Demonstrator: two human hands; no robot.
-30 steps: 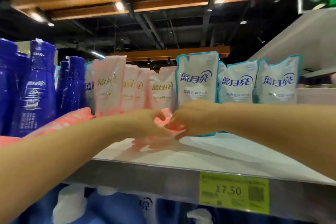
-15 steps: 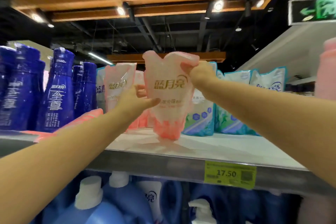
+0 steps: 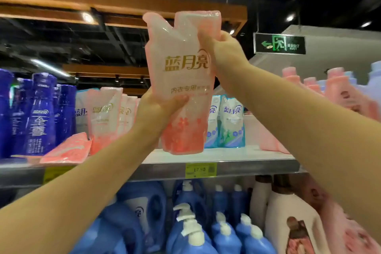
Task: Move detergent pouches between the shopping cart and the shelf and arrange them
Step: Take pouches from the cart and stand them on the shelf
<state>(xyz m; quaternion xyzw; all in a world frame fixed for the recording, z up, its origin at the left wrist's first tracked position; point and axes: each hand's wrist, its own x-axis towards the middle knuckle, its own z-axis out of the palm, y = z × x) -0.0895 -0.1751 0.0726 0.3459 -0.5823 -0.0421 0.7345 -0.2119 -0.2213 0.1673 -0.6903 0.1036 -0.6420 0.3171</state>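
The pink pouch (image 3: 183, 80) has risen clear of the shelf (image 3: 237, 154). Left hand (image 3: 153, 115) fingers clench its lower edge; right hand (image 3: 224, 51) fingers grasp its upper right edge.

One head-worn view — facing forward, slightly upward, close to the shelf (image 3: 216, 155) edge at six o'clock.

Pink pouch (image 3: 181, 80) reads 蓝月亮; shelf tag (image 3: 201, 169) apparently 17.50.
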